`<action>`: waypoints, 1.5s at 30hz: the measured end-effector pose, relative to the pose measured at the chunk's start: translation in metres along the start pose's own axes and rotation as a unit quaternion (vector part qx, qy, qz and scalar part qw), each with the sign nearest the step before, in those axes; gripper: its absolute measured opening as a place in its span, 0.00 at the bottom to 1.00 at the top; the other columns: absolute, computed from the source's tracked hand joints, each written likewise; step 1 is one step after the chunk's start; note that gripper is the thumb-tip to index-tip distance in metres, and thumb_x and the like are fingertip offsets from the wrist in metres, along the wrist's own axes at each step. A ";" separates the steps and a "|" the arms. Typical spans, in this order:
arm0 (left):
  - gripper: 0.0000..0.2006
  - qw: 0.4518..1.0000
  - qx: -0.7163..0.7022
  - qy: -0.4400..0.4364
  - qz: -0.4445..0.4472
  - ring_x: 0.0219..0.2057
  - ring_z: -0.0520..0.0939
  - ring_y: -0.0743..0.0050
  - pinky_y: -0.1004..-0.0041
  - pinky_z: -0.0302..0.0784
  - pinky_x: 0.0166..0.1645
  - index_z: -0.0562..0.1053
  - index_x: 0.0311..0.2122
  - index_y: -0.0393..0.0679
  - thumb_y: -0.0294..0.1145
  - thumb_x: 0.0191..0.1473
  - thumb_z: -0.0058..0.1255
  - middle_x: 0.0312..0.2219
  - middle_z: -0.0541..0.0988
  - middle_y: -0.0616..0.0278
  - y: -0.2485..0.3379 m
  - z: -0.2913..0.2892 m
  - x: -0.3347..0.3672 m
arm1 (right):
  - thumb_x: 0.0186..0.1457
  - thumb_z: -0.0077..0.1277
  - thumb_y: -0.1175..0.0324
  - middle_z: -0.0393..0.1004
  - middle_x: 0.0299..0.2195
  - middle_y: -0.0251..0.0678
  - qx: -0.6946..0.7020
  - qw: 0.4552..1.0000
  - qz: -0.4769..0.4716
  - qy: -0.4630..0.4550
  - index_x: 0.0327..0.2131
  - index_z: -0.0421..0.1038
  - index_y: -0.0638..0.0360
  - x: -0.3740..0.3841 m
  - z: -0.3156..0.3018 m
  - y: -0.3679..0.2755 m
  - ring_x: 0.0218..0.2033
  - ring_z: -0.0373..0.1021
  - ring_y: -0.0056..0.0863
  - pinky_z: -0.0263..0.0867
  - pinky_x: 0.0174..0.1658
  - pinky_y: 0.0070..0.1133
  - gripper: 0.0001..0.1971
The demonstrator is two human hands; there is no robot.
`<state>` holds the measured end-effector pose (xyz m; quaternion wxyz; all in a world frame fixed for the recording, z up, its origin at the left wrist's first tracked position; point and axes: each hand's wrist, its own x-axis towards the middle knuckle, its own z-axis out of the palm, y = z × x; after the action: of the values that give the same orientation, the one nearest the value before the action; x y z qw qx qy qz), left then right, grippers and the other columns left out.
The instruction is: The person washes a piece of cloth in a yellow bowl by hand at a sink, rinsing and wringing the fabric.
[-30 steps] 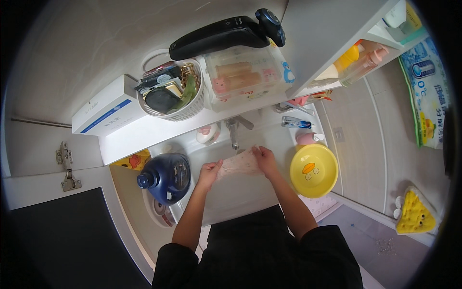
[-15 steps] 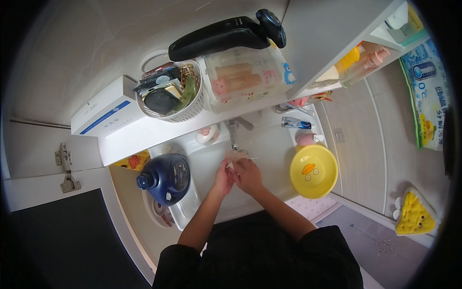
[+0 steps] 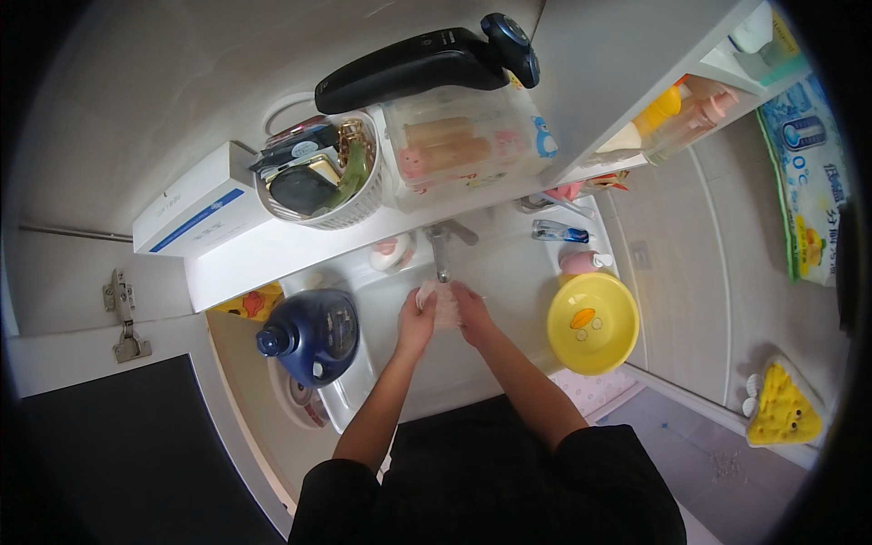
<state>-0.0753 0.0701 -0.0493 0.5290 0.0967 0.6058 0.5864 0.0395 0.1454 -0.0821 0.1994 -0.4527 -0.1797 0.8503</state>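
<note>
Under the chrome faucet (image 3: 441, 250), a thin, see-through pale pink piece (image 3: 445, 307) is spread between my hands over the white sink (image 3: 427, 377). It looks soft, but its exact kind does not show. My left hand (image 3: 415, 320) grips its left side, with the thumb on top. On the other side, the fingers of my right hand (image 3: 472, 314) close on its right edge and are partly hidden. Both hands are just below the spout, and the piece seems wet.
A dark blue jug (image 3: 318, 338) stands at the sink's left edge, a yellow basin (image 3: 592, 323) at its right. Above the faucet runs a white shelf (image 3: 238, 263) bearing a white basket (image 3: 350, 213), a clear box (image 3: 463, 145) and a black electric shaver (image 3: 418, 68).
My hands, close together half a second ago, have moved apart and slightly up toward the faucet. The pale pink piece, bunched up before, is now opened out between them.
</note>
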 end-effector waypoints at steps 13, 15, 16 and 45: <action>0.16 0.795 0.574 0.081 0.178 0.25 0.81 0.47 0.54 0.76 0.30 0.77 0.32 0.44 0.46 0.57 0.47 0.22 0.79 0.51 0.006 0.024 0.000 | 0.63 0.46 0.56 0.69 0.26 0.27 0.136 0.990 -0.001 -0.031 0.33 0.70 0.53 -0.010 0.029 0.020 0.25 0.67 0.20 0.64 0.27 0.20 0.12; 0.16 0.808 0.570 0.097 0.114 0.25 0.81 0.46 0.52 0.76 0.31 0.77 0.33 0.44 0.46 0.57 0.46 0.22 0.80 0.53 0.003 0.024 0.005 | 0.63 0.46 0.57 0.69 0.25 0.28 0.064 0.998 -0.002 -0.011 0.32 0.70 0.54 -0.015 0.027 0.014 0.24 0.67 0.20 0.63 0.26 0.20 0.12; 0.17 0.861 0.490 0.098 0.092 0.25 0.81 0.44 0.51 0.75 0.31 0.77 0.32 0.43 0.47 0.58 0.44 0.21 0.80 0.51 0.001 0.023 0.008 | 0.63 0.45 0.57 0.70 0.25 0.29 0.018 0.999 0.025 0.011 0.31 0.70 0.55 -0.017 0.025 0.010 0.24 0.67 0.20 0.63 0.25 0.21 0.13; 0.22 0.988 0.022 0.075 -0.133 0.29 0.83 0.72 0.71 0.80 0.25 0.73 0.42 0.39 0.52 0.63 0.45 0.31 0.80 0.60 -0.005 -0.024 0.001 | 0.55 0.60 0.57 0.69 0.25 0.29 -0.351 0.917 -0.105 0.159 0.35 0.71 0.63 -0.032 -0.008 -0.028 0.23 0.64 0.16 0.60 0.23 0.20 0.17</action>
<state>-0.0911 0.0552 -0.0596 0.5527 -0.0175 0.6640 0.5033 0.0672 0.1547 -0.0499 0.1421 -0.6015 -0.4790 0.6234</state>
